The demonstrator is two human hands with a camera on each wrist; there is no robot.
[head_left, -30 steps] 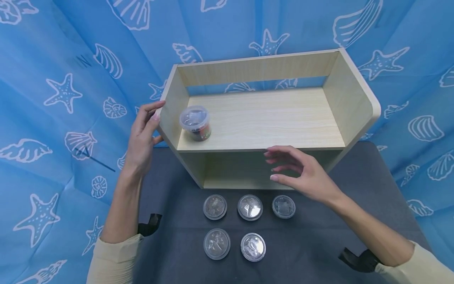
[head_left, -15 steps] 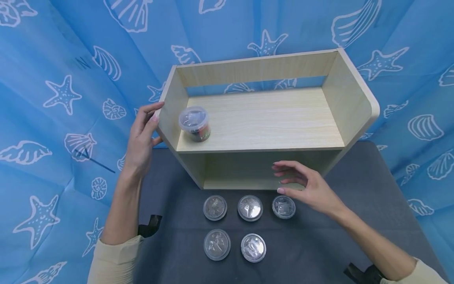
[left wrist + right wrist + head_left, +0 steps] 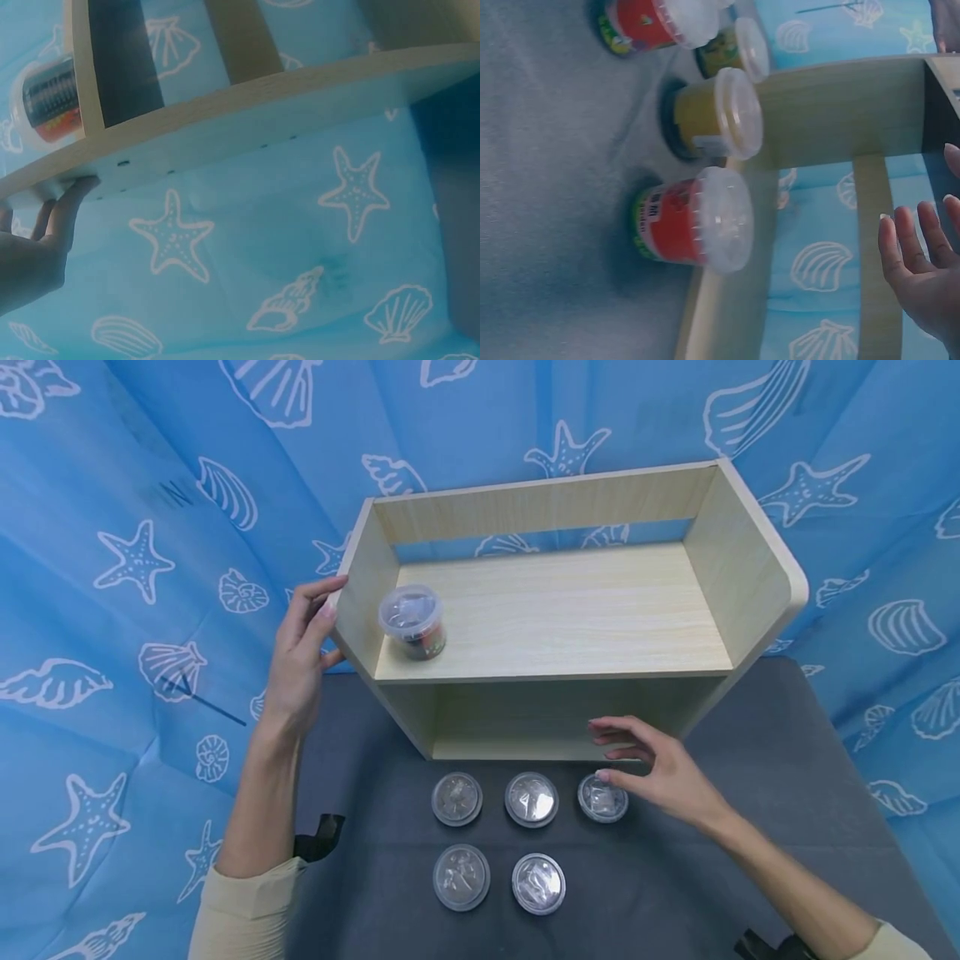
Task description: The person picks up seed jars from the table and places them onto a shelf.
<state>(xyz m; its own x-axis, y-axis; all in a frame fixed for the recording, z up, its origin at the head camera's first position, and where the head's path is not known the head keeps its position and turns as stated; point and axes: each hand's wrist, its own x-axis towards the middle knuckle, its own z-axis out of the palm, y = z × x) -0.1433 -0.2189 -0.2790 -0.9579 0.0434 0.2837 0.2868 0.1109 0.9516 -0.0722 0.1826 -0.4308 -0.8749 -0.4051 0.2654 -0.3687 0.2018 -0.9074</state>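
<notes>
Left hand (image 3: 298, 639) at 9 o'clock of wooden shelf (image 3: 570, 618), parted fingers touching its side. Right hand (image 3: 658, 770) hovers, fingers loosely curved, thumb apart; lidded tub (image 3: 604, 802) at its 8 o'clock.
</notes>
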